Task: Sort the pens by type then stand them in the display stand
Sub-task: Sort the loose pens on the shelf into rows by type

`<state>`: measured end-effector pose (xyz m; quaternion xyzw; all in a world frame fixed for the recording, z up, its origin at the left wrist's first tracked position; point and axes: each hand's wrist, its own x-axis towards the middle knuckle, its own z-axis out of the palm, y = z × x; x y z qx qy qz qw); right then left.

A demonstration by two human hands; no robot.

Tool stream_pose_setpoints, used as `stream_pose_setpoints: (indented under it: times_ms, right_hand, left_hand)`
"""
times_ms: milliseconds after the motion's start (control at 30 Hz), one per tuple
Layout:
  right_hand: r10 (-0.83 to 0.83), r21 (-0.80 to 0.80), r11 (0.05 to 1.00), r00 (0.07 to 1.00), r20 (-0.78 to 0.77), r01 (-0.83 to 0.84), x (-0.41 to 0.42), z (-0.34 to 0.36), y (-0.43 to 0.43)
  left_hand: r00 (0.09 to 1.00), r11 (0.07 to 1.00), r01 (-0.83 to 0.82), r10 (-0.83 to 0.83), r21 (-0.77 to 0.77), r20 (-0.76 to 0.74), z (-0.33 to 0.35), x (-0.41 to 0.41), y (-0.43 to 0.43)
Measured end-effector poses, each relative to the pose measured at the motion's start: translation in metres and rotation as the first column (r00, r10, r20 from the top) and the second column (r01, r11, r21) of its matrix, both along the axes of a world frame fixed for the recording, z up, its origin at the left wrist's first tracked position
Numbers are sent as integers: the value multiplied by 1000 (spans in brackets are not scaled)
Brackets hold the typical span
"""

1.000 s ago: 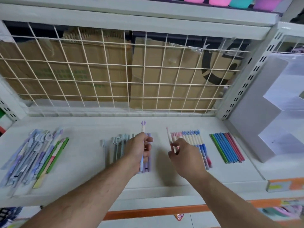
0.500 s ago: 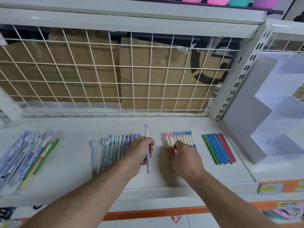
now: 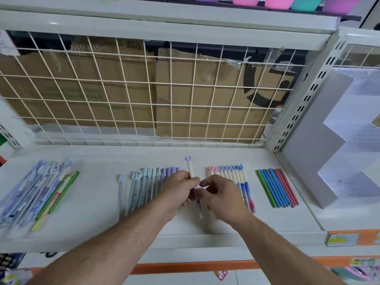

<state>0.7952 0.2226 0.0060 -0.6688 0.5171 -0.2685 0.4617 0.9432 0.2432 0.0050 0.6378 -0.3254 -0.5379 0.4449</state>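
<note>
My left hand (image 3: 180,189) grips a purple-tipped pen (image 3: 191,170) with a cream cap, its tip pointing away from me above the white shelf (image 3: 98,223). My right hand (image 3: 223,199) reaches in beside it, fingers curled at the pen's barrel; whether they pinch it is unclear. Behind my right hand lies a row of pink and blue crown-topped pens (image 3: 232,173). A row of grey and purple clip pens (image 3: 144,182) lies behind my left hand. Slim green, blue and red pens (image 3: 276,188) lie to the right. The white stepped display stand (image 3: 329,161) stands at the far right.
A mixed heap of purple, blue and green pens (image 3: 39,194) lies at the shelf's left end. A white wire grid (image 3: 144,93) with cardboard behind it closes the back. A perforated upright (image 3: 304,95) separates the shelf from the stand's bay. Orange price strips (image 3: 349,237) edge the front.
My right hand left the crown-topped pen row and moved left to the pen that my left hand holds. The left hand lifted that pen slightly toward the middle.
</note>
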Motion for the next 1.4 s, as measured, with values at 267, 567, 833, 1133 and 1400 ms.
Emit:
stream_pose_setpoints:
  times_ms: [267, 567, 833, 1133, 1400]
  right_hand:
    - [39, -78, 996, 997, -59, -43, 0, -5, 4]
    - [9, -292, 916, 742, -670, -274, 7, -11, -7]
    - [-12, -280, 888, 590, -807, -365, 10, -16, -12]
    - [-26, -452, 817, 760, -649, -359, 17, -21, -2]
    - [-16, -524, 770, 809, -587, -365, 74, -10, 19]
  left_hand:
    - [986, 997, 76, -73, -15, 151, -6, -3, -1]
    - [887, 991, 130, -125, 18, 445, -14, 5, -3]
    - [886, 995, 101, -93, 6, 455, -11, 10, 1]
    - [754, 990, 121, -44, -73, 655, -14, 19, 12]
    - [342, 978, 198, -10, -61, 940, -9, 78, 41]
